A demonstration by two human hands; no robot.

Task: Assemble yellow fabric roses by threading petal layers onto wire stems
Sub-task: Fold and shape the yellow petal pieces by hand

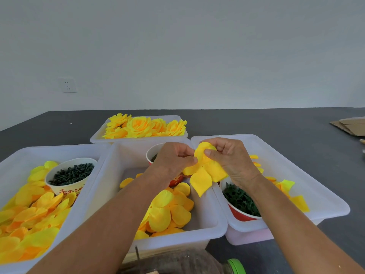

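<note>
both the left hand (175,157) and right hand (227,155) pinch one yellow petal layer (205,173), light, limp fabric that flops, so it is probably best gripped near its small centre hole.

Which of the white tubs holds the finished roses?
The far tub, behind the other three. It alone holds whole yellow roses; the nearer tubs hold loose petals and cups.
</note>
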